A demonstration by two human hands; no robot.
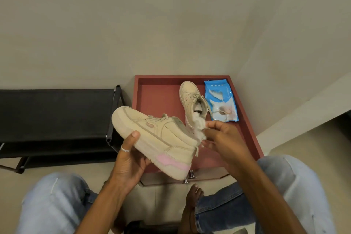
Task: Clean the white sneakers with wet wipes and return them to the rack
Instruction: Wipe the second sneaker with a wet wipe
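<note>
As left hand [129, 159] cups sneaker [157, 135], right [224, 138] pinches wipe [199, 126]

There are two sneakers, the near sneaker [152, 138] and the far sneaker [191, 100]. There is one blue pack of wipes [221, 100], one loose wipe [198, 127], one red desk [157, 97] and one black rack [57, 112]. There are two hands, the left hand [131, 163] and the right hand [224, 138], and one ring [125, 149].

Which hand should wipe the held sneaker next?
Right, probably. The right hand already pinches the wipe at the heel end of the sneaker, while the left hand grips that sneaker under its sole and is busy steadying it.
</note>
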